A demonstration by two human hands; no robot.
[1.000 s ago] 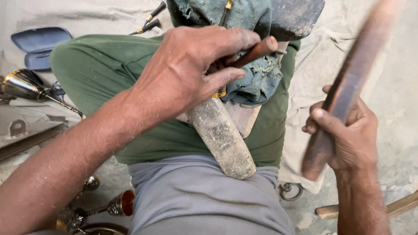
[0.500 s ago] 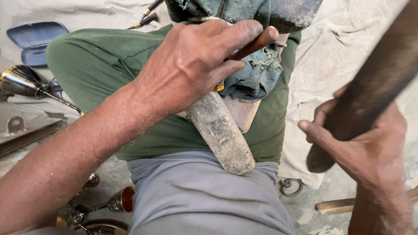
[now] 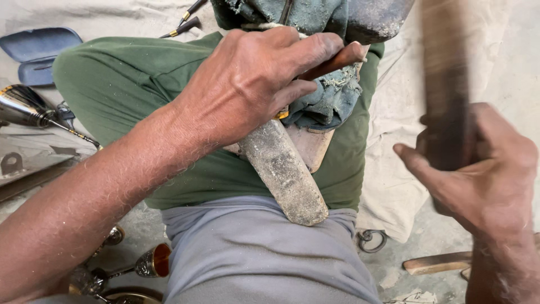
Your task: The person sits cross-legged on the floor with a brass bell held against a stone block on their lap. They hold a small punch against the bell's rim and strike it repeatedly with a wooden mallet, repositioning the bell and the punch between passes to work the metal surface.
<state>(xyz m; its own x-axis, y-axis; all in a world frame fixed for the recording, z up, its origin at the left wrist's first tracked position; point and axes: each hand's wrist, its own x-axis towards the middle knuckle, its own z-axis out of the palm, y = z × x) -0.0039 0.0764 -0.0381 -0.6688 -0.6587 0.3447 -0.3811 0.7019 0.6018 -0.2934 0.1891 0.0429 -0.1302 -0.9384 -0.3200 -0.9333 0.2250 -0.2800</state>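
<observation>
My left hand is closed around a reddish-brown tool handle, holding it against a dirty blue-green cloth over my lap. Beneath that hand a thick, rough grey bar slants down across my green-clad thigh. My right hand, at the right, grips a dark wooden stick that stands upright and is blurred by motion. The working end of the handle is hidden under the cloth and my fingers.
A blue case lies at the upper left with a shiny metal goblet below it. Small metal cups sit at the lower left. Pale cloth covers the ground at right, with a metal ring and a wood piece.
My right hand has swung the wooden stick from a slanted position to nearly upright and moved slightly up. My left hand keeps its grip in the same place.
</observation>
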